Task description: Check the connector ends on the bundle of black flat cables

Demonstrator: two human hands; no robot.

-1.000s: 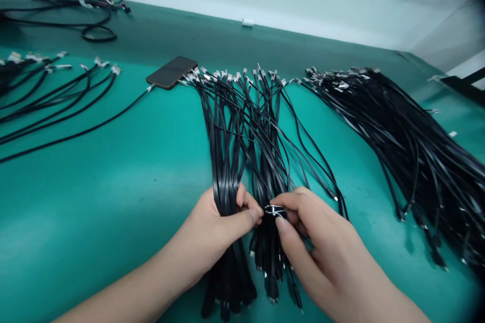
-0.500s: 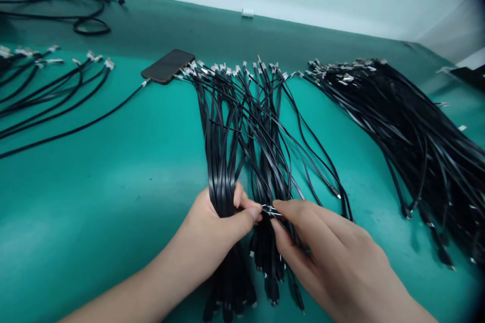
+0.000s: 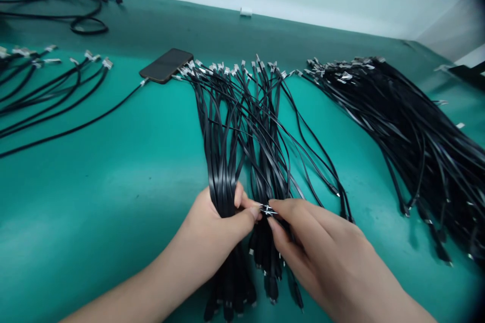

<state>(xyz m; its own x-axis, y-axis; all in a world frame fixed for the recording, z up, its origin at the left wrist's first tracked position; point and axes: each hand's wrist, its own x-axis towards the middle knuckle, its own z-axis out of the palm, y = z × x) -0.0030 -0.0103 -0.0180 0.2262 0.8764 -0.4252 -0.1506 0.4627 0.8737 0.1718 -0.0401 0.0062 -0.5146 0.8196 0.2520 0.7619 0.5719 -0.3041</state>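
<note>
Over the green tabletop (image 3: 113, 197), a cable bundle (image 3: 223, 176) running lengthwise away from the body is enclosed by the left hand (image 3: 212, 234), while a small metal clip (image 3: 268, 210), crosswise just right of it, is pinched in the right hand's (image 3: 322, 245) narrow grip.

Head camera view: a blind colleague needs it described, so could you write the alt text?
The left hand holds a bundle of flat black cables over a green table, while the right hand holds a small silvery piece at its fingertips. More cables lie between the hands, others in a pile at right; a phone lies behind.
</note>
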